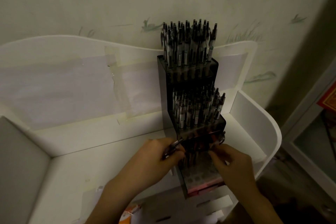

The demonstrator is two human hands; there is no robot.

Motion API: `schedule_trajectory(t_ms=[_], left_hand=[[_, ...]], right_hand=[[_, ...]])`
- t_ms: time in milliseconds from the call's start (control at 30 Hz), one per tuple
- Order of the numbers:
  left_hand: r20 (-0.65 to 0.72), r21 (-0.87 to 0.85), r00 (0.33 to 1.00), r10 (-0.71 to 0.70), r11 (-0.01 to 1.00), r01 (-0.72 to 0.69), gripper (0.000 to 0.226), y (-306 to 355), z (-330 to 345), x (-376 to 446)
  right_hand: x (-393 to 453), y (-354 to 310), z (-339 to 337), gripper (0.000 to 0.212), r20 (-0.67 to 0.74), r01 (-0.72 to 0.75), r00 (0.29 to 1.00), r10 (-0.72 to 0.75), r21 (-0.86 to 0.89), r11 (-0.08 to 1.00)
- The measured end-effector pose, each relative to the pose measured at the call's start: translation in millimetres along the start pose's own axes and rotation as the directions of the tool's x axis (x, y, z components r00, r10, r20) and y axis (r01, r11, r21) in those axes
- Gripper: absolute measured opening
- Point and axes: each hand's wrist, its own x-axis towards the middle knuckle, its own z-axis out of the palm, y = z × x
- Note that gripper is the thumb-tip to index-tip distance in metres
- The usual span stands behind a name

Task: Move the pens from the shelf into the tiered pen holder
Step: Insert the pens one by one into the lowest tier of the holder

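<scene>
A dark tiered pen holder (190, 82) stands on a white shelf (76, 165) against the wall, at about 1 o'clock from the picture's middle. Its top and middle tiers are packed with upright pens (187, 42). At 6 o'clock, both hands meet at the lowest tier. The left hand (156, 156) has its grip curled round a few pens (172, 148). The right hand (231, 162) pinches one pen (217, 142) over the low tier's holes.

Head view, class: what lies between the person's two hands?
The lowest tier of the dark tiered pen holder, partly filled with pens, sits between the left hand and right hand, in the head view.
</scene>
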Motion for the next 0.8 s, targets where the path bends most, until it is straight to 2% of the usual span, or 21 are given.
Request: schedule_trajectory(t_ms=[267,400,500,667,800], left_hand=[[0.004,0.023,0.999,-0.037,0.999,0.036,0.017,-7.4,1.7,-5.2],[0.013,0.047,0.998,-0.054,0.997,0.053,0.019,-8.5,1.1,-5.2],[0.011,0.038,0.998,-0.054,0.998,0.053,0.02,-8.3,1.4,-5.0],[0.024,0.041,0.999,-0.047,0.998,0.046,0.019,-8.4,2.3,-3.4],[0.032,0.035,0.999,-0.04,0.999,0.039,0.019,-6.8,3.2,-2.0]], right_hand=[[0.9,21.0,27.0,0.018,0.019,-0.055,0.998,0.056,-0.052,0.997],[0.9,32.9,32.9,0.015,-0.036,-0.071,0.997,0.064,-0.25,0.966],[1.6,36.8,33.4,0.017,-0.053,-0.054,0.998,0.04,-0.314,0.948],[-2.6,24.0,23.0,0.03,0.009,-0.085,0.996,0.09,-0.243,0.966],[-1.7,9.8,15.4,0.029,0.045,-0.105,0.993,0.112,-0.124,0.987]])
